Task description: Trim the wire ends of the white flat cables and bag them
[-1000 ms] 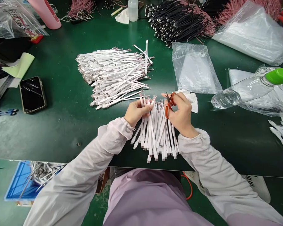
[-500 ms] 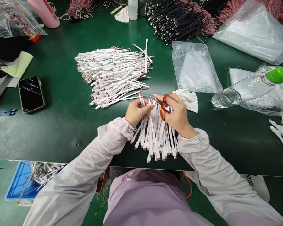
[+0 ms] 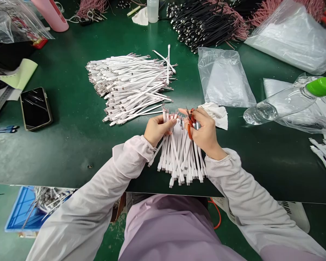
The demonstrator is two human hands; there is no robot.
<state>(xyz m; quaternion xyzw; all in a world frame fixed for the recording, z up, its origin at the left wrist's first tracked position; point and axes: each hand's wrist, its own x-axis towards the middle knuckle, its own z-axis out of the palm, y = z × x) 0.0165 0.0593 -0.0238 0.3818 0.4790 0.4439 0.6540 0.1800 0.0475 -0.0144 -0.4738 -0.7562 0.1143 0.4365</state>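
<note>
A fan of short white flat cables [image 3: 179, 156] lies in front of me with the stripped wire ends pointing away. My left hand [image 3: 156, 129] is closed on the upper part of this bunch. My right hand [image 3: 203, 132] grips small orange-handled scissors [image 3: 190, 121], whose blades sit at the wire tips just right of the left hand's fingers. A large pile of the same white cables [image 3: 130, 85] lies on the green table [image 3: 70, 152] beyond my left hand.
A phone [image 3: 36, 108] lies at the left. Clear plastic bags [image 3: 224, 78] and a plastic bottle with a green cap [image 3: 288, 101] are to the right, a crumpled white cloth [image 3: 217, 114] beside my right hand. Black and pink cable piles [image 3: 206, 23] fill the far edge.
The right hand with the scissors has shifted slightly along the wire ends, first left and then back a little. The left hand and the bunch have barely moved.
</note>
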